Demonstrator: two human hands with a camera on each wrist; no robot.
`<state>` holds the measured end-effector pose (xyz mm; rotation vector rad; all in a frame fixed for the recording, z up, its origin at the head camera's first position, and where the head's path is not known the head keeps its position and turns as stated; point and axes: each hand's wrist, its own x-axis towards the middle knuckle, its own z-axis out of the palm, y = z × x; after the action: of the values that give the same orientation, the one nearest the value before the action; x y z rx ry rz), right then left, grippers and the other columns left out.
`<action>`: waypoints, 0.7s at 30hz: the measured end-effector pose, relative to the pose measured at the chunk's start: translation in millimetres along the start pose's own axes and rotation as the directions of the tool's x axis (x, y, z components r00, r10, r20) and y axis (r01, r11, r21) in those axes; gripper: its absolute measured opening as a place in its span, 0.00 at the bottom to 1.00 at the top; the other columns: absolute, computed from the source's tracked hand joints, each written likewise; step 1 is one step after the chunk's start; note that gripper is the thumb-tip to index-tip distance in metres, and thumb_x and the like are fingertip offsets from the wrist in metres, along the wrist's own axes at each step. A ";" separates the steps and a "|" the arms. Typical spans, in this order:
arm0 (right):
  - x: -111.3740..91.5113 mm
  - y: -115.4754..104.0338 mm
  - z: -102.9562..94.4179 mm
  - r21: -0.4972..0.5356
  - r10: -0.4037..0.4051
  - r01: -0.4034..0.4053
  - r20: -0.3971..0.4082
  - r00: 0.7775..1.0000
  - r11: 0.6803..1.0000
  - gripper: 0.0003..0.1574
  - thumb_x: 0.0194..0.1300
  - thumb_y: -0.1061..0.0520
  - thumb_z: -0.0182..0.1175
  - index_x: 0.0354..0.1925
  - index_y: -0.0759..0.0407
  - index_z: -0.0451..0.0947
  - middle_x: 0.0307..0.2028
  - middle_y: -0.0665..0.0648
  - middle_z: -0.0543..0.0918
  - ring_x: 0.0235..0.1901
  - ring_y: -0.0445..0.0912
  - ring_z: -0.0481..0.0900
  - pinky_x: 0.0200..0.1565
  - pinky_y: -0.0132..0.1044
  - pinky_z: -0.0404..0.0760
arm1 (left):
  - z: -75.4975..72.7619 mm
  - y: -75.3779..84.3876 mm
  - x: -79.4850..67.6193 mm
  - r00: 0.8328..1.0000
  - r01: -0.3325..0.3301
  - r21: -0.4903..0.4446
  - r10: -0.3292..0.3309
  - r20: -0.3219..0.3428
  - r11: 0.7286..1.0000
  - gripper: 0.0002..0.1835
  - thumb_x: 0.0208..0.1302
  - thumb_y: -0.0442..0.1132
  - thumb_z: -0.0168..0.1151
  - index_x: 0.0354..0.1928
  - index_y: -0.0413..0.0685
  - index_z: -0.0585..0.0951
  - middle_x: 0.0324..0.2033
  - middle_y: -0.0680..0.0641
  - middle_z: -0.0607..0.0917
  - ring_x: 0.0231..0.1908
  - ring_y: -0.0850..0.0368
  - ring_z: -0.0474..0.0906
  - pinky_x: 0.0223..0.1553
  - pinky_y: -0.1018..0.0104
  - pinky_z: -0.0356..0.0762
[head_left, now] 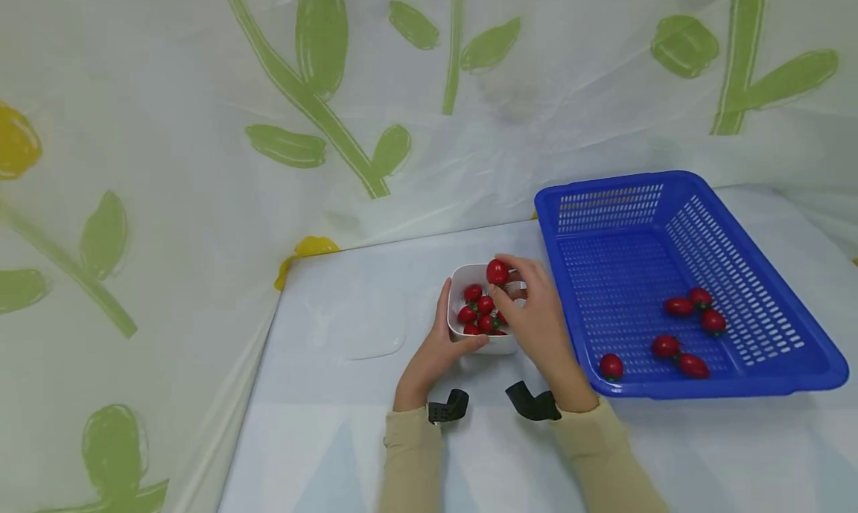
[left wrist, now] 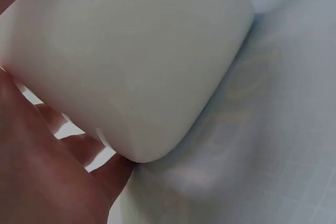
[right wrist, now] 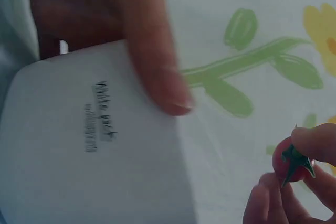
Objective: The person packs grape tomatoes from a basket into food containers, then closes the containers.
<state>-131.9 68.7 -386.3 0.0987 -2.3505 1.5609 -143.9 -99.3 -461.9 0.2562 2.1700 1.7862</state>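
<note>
My left hand point(head_left: 436, 351) grips a white square container point(head_left: 494, 345) by its left side, thumb along the near rim and fingers around the wall. Several cherry tomatoes point(head_left: 485, 304) lie inside it. Between the thumb and fingers of my right hand point(head_left: 539, 316) is one cherry tomato point(head_left: 497, 272), pinched above the container's far right corner. In the right wrist view, the green leafy cap of that tomato point(right wrist: 290, 162) shows. The left wrist view has the left hand point(left wrist: 58, 177) against the container's wall point(left wrist: 147, 66), which carries printed lettering.
A large blue basket point(head_left: 771, 385) with slotted walls stands to the right, close to the right forearm. Several cherry tomatoes point(head_left: 679, 307) lie scattered in it. A clear flat lid point(head_left: 375, 353) rests on the white table left of the container. Behind hangs a flower-patterned sheet point(head_left: 429, 148).
</note>
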 end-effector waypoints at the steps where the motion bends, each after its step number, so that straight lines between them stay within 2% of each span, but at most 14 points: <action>1: -0.4 2.0 3.8 -0.024 -0.014 0.014 0.001 1.000 1.000 0.28 0.56 0.56 0.61 0.56 0.50 0.69 0.48 0.54 0.71 0.42 0.47 0.73 0.38 0.43 0.78 | -0.4 0.0 -1.2 1.000 0.002 -0.002 -0.002 -0.005 1.000 0.50 0.50 0.45 0.65 0.64 0.84 0.40 0.66 0.58 0.48 0.64 0.55 0.47 0.54 0.48 0.61; 3: -1.2 4.9 9.2 -0.079 -0.030 0.030 -0.005 1.000 0.996 0.27 0.56 0.56 0.61 0.56 0.50 0.70 0.48 0.54 0.71 0.44 0.48 0.71 0.39 0.45 0.77 | -1.2 -0.2 -2.4 1.000 0.004 -0.002 -0.004 -0.010 1.000 0.51 0.50 0.46 0.66 0.64 0.84 0.40 0.66 0.58 0.48 0.64 0.55 0.47 0.54 0.47 0.61; 7: -1.7 13.2 14.4 -0.178 -0.037 0.028 -0.044 0.998 0.984 0.26 0.55 0.56 0.62 0.54 0.51 0.72 0.48 0.54 0.72 0.48 0.48 0.66 0.43 0.47 0.73 | -0.2 15.1 -9.1 1.000 0.012 -0.015 -0.011 0.013 1.000 0.51 0.50 0.46 0.65 0.66 0.77 0.40 0.67 0.54 0.46 0.64 0.51 0.46 0.55 0.47 0.60; 10: -1.3 18.7 17.2 -0.213 -0.022 0.010 -0.050 0.999 0.977 0.26 0.55 0.56 0.61 0.54 0.51 0.72 0.48 0.55 0.71 0.50 0.49 0.63 0.45 0.47 0.70 | 0.3 27.3 -14.7 1.000 0.012 -0.017 -0.012 0.022 1.000 0.51 0.51 0.46 0.65 0.68 0.71 0.39 0.67 0.51 0.45 0.65 0.49 0.44 0.56 0.45 0.58; 16: -0.3 27.9 20.5 -0.241 -0.042 0.025 -0.063 0.997 0.970 0.24 0.55 0.58 0.61 0.52 0.54 0.73 0.47 0.57 0.71 0.47 0.51 0.62 0.44 0.47 0.66 | 0.5 29.6 -15.4 1.000 0.004 0.000 -0.004 0.011 1.000 0.52 0.50 0.48 0.65 0.68 0.70 0.39 0.68 0.52 0.45 0.65 0.50 0.43 0.57 0.45 0.53; 21: 0.4 35.0 22.6 -0.241 -0.070 0.050 -0.075 0.995 0.969 0.25 0.53 0.62 0.62 0.51 0.56 0.73 0.45 0.58 0.71 0.45 0.51 0.61 0.42 0.46 0.64 | 0.5 22.0 -11.8 1.000 0.006 0.009 -0.006 0.008 1.000 0.52 0.50 0.47 0.66 0.67 0.72 0.39 0.68 0.54 0.45 0.65 0.51 0.43 0.58 0.45 0.52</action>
<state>-145.3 62.2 -425.2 0.0484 -2.4250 1.2191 -134.1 -98.3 -438.9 0.2582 2.1712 1.7698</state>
